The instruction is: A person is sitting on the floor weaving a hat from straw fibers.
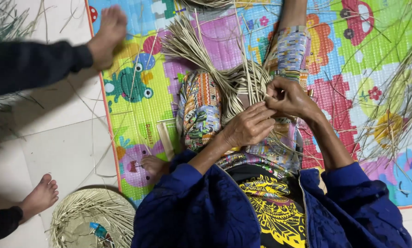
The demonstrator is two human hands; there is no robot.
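Standing at the far left on the pale tiled floor (64,151), another person shows only two bare feet (106,34) and dark trouser legs. Below them lies a round woven straw hat (93,216), unfinished, its loose ends fanning outward. Next comes a colourful foam play mat (132,115) printed with cartoon animals and cars, where the seated person's patterned trousers (200,110) stretch out. On the lap rests a bundle of pale dried straw strips (206,55), fanned at the top and gathered into a woven coil near the hands. The left hand (248,126) curls closed over the coil, pressing it down. Just beside it, touching, the right hand (291,97) pinches several strips between its fingertips. Loose straw (389,110) scatters across the mat at right.
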